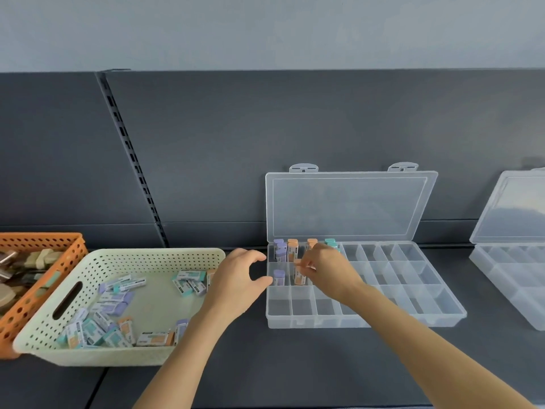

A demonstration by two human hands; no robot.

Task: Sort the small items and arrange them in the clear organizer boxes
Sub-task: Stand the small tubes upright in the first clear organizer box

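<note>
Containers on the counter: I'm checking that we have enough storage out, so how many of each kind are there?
Clear organizer boxes: 2 (the open organizer box and the second organizer box at the right edge)
Perforated baskets: 2 (the cream basket and the orange basket)
Total: 4

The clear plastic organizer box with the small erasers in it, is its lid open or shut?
Open. The clear plastic organizer box has its lid swung up against the dark back panel, leaving the compartments uncovered.
</note>
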